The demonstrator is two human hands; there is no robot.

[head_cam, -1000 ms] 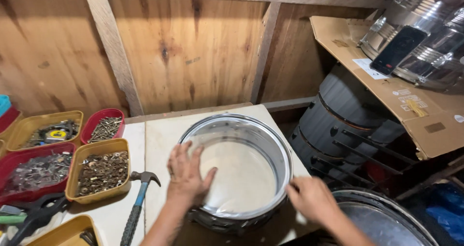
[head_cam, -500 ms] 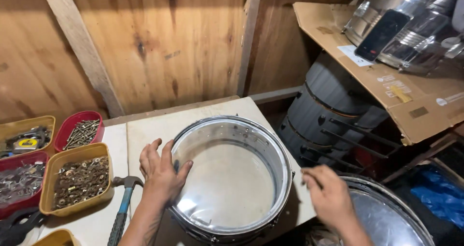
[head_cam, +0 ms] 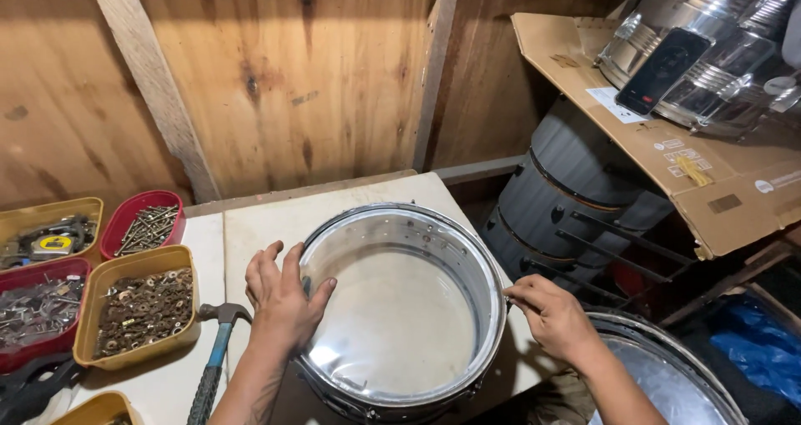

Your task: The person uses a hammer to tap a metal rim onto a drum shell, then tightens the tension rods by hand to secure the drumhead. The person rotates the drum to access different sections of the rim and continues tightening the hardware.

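Note:
A round metal drum shell (head_cam: 434,233) with a shiny rim and a pale head inside lies flat on a white table (head_cam: 334,208). My left hand (head_cam: 282,296) rests flat against its left rim, fingers spread, thumb hooked over the edge. My right hand (head_cam: 552,315) presses on the shell's right rim, fingers curled toward a lug. Neither hand lifts the shell off the table.
Yellow tray of washers (head_cam: 138,308), red tray of screws (head_cam: 146,221) and further trays sit at the left. A hammer (head_cam: 213,358) lies by my left wrist. Dark drum shells (head_cam: 576,200) are stacked at the right, another shiny drum (head_cam: 667,375) below, cardboard shelf (head_cam: 701,166) above.
The view has shifted right and down. My left hand slid from inside the drum head to its left rim. My right hand moved up to the right rim.

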